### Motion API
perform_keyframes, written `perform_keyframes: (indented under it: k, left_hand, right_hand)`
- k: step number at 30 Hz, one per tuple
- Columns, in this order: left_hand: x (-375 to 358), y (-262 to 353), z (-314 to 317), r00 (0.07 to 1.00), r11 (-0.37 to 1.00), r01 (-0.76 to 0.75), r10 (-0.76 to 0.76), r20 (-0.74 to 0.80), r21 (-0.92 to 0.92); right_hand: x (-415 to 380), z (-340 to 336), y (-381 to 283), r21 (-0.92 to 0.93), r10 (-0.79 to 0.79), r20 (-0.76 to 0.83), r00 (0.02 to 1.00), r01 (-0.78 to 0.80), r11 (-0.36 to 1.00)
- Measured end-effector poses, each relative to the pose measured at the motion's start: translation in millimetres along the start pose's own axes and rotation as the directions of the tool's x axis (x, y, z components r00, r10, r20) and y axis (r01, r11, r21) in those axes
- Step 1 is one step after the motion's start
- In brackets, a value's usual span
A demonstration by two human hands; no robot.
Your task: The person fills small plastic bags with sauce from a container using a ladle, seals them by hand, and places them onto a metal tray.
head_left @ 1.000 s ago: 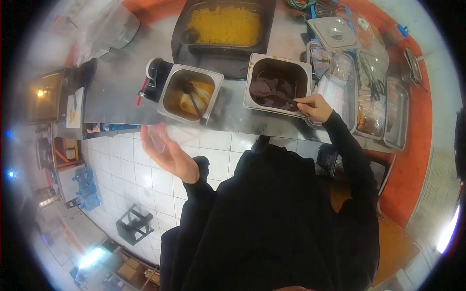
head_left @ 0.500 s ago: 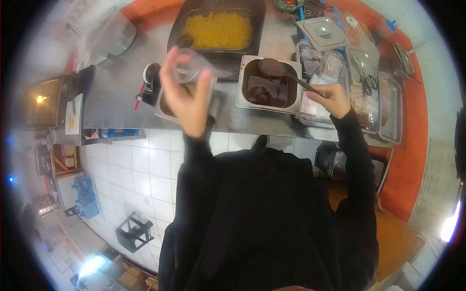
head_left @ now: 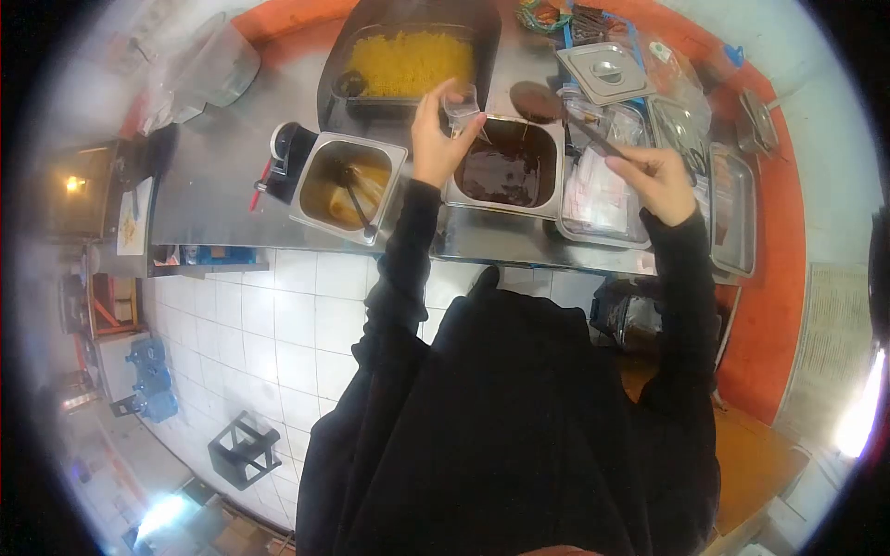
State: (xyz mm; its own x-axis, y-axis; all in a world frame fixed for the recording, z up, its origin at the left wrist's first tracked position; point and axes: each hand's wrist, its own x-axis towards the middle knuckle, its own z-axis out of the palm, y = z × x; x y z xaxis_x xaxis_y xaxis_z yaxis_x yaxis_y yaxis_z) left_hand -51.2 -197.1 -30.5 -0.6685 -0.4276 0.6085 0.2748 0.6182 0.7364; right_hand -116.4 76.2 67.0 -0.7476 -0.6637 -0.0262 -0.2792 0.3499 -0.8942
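Fingers of your L hand (head_left: 439, 146) hold clear cup (head_left: 461, 102) nr far-left corner of sauce pan (head_left: 506, 210); R hand (head_left: 660, 183) grips ladle (head_left: 535, 102) off pan's far-right; hold ladle lvl.

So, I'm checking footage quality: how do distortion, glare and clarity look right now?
Head view: fisheye distortion curves the orange wall band, with black corners; head view: glare spreads from the bright light at the right edge, and highlights streak the dark sauce; head view: the clear plastic cup in the left hand shows only faint edges.
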Motion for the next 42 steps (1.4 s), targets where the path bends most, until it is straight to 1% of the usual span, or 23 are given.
perform_keyframes:
  k: [1, 2, 4, 5, 6, 8, 9, 11, 12, 14, 16, 18, 19, 22, 23, 26, 28, 32, 34, 36, 38, 40, 42]
  left_hand:
    - [0.0, -1.7, 2.1, 1.0, 1.0, -0.006, 0.007, 0.02, -0.016]
    - [-0.7, -3.0, 4.6, 1.0, 1.0, -0.01, 0.01, 0.019, -0.018]
    - [-1.0, -5.0, 9.1, 0.998, 1.0, -0.014, 0.014, 0.056, -0.01]
    - [-1.3, -5.3, 11.2, 0.998, 1.0, -0.018, 0.019, 0.055, -0.012]
    - [-1.5, -5.2, 13.2, 0.997, 1.0, -0.007, 0.008, 0.081, -0.012]
    - [-2.2, -5.5, 17.4, 0.994, 1.0, 0.001, 0.001, 0.105, -0.01]
    - [-2.0, -5.3, 20.3, 0.991, 1.0, 0.005, -0.005, 0.135, 0.0]
    - [-1.9, -4.1, 25.8, 0.984, 1.0, 0.01, -0.011, 0.18, 0.003]
    - [-0.5, -2.2, 27.5, 0.985, 1.0, 0.006, -0.006, 0.175, 0.004]
    - [1.7, 1.0, 28.5, 0.984, 0.999, -0.034, 0.031, 0.176, 0.015]
    - [5.0, 3.7, 27.0, 0.985, 0.999, -0.044, 0.042, 0.167, 0.006]
    - [7.9, 6.9, 24.6, 0.986, 0.999, -0.049, 0.049, 0.16, -0.002]
    - [9.2, 8.9, 22.8, 0.986, 0.998, -0.07, 0.068, 0.153, 0.004]
    - [9.5, 3.0, 22.9, 0.986, 0.993, -0.113, 0.11, 0.121, 0.019]
    - [9.6, 0.0, 23.7, 0.986, 0.99, -0.137, 0.134, 0.097, 0.028]
    - [11.4, 2.2, 20.2, 0.985, 0.989, -0.14, 0.134, 0.11, 0.04]
    - [12.1, 1.6, 19.1, 0.986, 0.99, -0.138, 0.133, 0.104, 0.041]
    - [14.4, 1.6, 17.2, 0.988, 0.991, -0.128, 0.125, 0.093, 0.035]
    - [15.6, 5.9, 16.3, 0.99, 0.991, -0.125, 0.122, 0.072, 0.042]
    - [16.1, 5.9, 16.0, 0.992, 0.992, -0.119, 0.117, 0.05, 0.05]
    - [17.2, 3.1, 16.8, 0.989, 0.987, -0.146, 0.146, 0.016, 0.065]
    - [18.6, 4.3, 15.6, 0.988, 0.987, -0.153, 0.152, 0.023, 0.058]
    - [20.3, 6.7, 14.7, 0.987, 0.986, -0.159, 0.158, 0.03, 0.05]
  right_hand:
    - [0.3, -3.8, -5.8, -0.015, -0.041, -0.027, 0.999, 0.041, 0.999]
    - [-0.5, -6.9, -15.8, -0.017, -0.044, -0.03, 0.999, 0.044, 0.999]
    - [-2.0, -9.8, -40.0, 0.094, -0.036, -0.096, 0.995, 0.045, 0.995]
    - [-1.0, -12.0, -45.7, 0.078, -0.099, -0.113, 0.989, 0.108, 0.991]
    - [0.8, -17.3, -49.1, 0.075, -0.102, -0.115, 0.988, 0.111, 0.991]
    - [6.7, -27.0, -52.0, 0.095, -0.039, -0.119, 0.992, 0.051, 0.994]
    - [11.3, -24.4, -51.7, 0.114, -0.124, -0.15, 0.981, 0.142, 0.983]
    - [14.5, -19.8, -60.5, 0.105, -0.113, -0.142, 0.983, 0.129, 0.986]
    - [16.6, -17.9, -64.5, 0.096, -0.098, -0.135, 0.986, 0.112, 0.989]
    - [23.1, -8.9, -59.8, 0.096, -0.137, -0.141, 0.98, 0.151, 0.984]
    - [32.9, 0.8, -40.9, 0.096, -0.175, -0.147, 0.973, 0.19, 0.977]
    - [45.1, 9.5, -17.1, 0.05, -0.271, -0.157, 0.95, 0.282, 0.958]
    - [47.7, 8.1, -12.7, -0.032, -0.265, -0.099, 0.959, 0.263, 0.964]
    - [48.1, 15.7, -10.9, -0.076, -0.304, -0.084, 0.949, 0.298, 0.952]
    - [48.9, 17.3, -10.7, -0.076, -0.305, -0.085, 0.949, 0.299, 0.951]
    - [50.1, 18.2, -10.4, -0.044, -0.302, -0.077, 0.95, 0.299, 0.953]
    - [51.2, 15.8, -9.8, -0.181, -0.293, -0.054, 0.954, 0.28, 0.943]
    - [51.5, 17.2, -12.3, -0.212, -0.331, -0.076, 0.941, 0.309, 0.927]
    - [50.3, 16.9, -17.1, -0.259, -0.349, -0.079, 0.934, 0.319, 0.912]
    - [48.9, 16.1, -23.4, -0.252, -0.342, -0.071, 0.937, 0.315, 0.915]
    - [50.4, 15.4, -24.6, -0.246, -0.337, -0.064, 0.939, 0.312, 0.918]
    - [52.3, 14.1, -22.3, -0.253, -0.377, -0.06, 0.924, 0.351, 0.902]
    - [50.7, 13.4, -29.3, -0.291, -0.355, -0.055, 0.933, 0.325, 0.9]
